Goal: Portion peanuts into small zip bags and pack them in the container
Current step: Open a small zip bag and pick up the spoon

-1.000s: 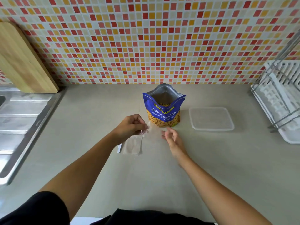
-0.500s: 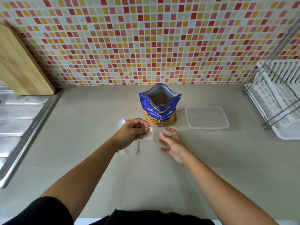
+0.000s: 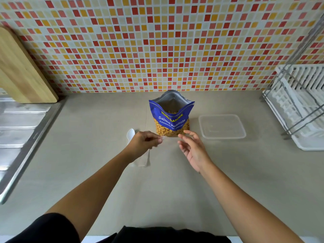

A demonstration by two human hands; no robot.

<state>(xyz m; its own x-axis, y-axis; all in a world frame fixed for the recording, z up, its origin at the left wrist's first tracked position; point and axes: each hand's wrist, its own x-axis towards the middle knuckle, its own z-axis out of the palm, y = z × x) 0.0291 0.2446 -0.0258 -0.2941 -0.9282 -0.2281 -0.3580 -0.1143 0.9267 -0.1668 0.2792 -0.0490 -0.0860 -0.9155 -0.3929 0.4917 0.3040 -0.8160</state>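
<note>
Head view: the left hand (image 3: 144, 143) reaches out from a nearly straight forearm, knuckles up. Its fingers (image 3: 157, 140) are curled into a pinch on what looks like the edge of a clear zip bag (image 3: 164, 137); the film is almost invisible, so only that small pale bit shows. Holding it by the rim likely keeps the mouth free for opening.

The right hand (image 3: 193, 151) hovers just beside that pinch, palm turned inward and fingers spread and relaxed, grasping nothing. It seems poised to take the opposite edge.

Just beyond both sets of fingertips, the peanut pouch (image 3: 172, 120) stands upright with its top gaping, handy for scooping. The container (image 3: 222, 137) lies beyond the right fingers, apparently empty, so packing has not begun. Spare bags (image 3: 142, 159) lie flat on the counter (image 3: 87, 155) under the left wrist, and a white spoon (image 3: 130, 135) sits just left of the knuckles.
</note>
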